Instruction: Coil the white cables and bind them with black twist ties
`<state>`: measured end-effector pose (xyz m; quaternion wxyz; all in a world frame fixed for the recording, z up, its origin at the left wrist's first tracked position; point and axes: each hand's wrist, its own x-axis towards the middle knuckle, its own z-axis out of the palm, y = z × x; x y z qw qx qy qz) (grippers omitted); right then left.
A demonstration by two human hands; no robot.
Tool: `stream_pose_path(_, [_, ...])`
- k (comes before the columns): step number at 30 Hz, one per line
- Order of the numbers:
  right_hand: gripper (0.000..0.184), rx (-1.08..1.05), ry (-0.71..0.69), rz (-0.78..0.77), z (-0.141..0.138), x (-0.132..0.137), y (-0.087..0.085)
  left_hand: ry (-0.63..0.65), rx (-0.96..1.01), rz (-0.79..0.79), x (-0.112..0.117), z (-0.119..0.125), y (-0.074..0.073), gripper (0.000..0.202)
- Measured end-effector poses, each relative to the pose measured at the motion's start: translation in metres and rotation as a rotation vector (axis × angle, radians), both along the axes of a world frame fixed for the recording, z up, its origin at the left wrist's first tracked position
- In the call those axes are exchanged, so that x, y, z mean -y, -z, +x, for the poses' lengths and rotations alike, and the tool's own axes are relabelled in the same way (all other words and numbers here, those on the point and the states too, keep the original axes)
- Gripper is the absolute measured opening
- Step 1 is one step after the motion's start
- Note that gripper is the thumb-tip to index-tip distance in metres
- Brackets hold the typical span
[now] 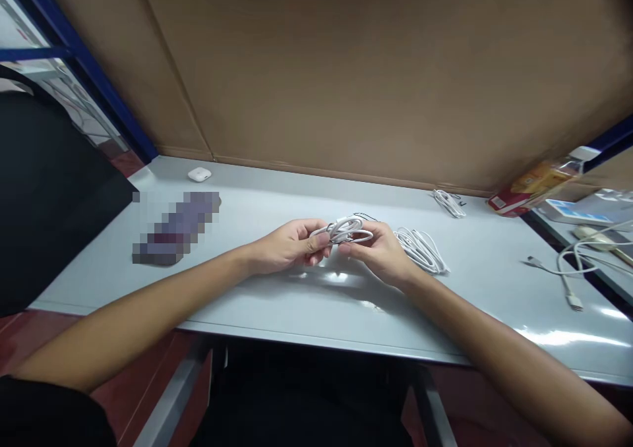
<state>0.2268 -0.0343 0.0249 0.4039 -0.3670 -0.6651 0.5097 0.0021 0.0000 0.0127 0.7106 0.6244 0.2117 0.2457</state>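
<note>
Both hands meet over the middle of the grey table (277, 308), holding one coiled white cable (346, 229) between them. Left hand (289, 246) pinches the coil's left end, thumb pressed on top of the loops; right hand (378, 252) grips the right end, fingers curled around it. The coil is a flattened oval held just above the tabletop — long axis runs left-right, roughly level.

Just right of the right hand lies a second white cable bundle (421, 249), flat on the table. A smaller coiled cable (449, 203) sits further back by the cardboard wall (376, 78). A loose cable (564, 272) trails in from the right edge. Small white earbud case (199, 175) back left — shut, contents not visible. Red-and-yellow packet (524, 193) at far right.
</note>
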Motion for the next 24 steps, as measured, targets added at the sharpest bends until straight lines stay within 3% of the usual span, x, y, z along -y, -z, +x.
stream_pose_path(4, [0.020, -0.064, -0.092, -0.028, 0.003, -0.001, 0.003, -0.022, -0.004, -0.003, 0.000, 0.000, -0.002, 0.045])
stream_pose_path(9, [0.020, -0.078, -0.084, -0.037, 0.004, -0.003, 0.008, -0.019, -0.030, 0.015, -0.001, -0.001, -0.003, 0.040])
stream_pose_path(15, [0.011, -0.131, -0.200, -0.054, 0.009, -0.005, -0.001, -0.004, 0.011, -0.046, -0.002, -0.003, -0.001, 0.038])
stream_pose_path(20, [0.017, -0.033, -0.158, -0.022, 0.014, -0.007, -0.009, 0.104, 0.078, -0.230, -0.001, -0.004, -0.005, 0.035])
stream_pose_path(24, [0.020, 0.012, -0.081, -0.019, 0.013, -0.007, -0.008, 0.131, 0.063, -0.268, -0.002, -0.006, -0.008, 0.027])
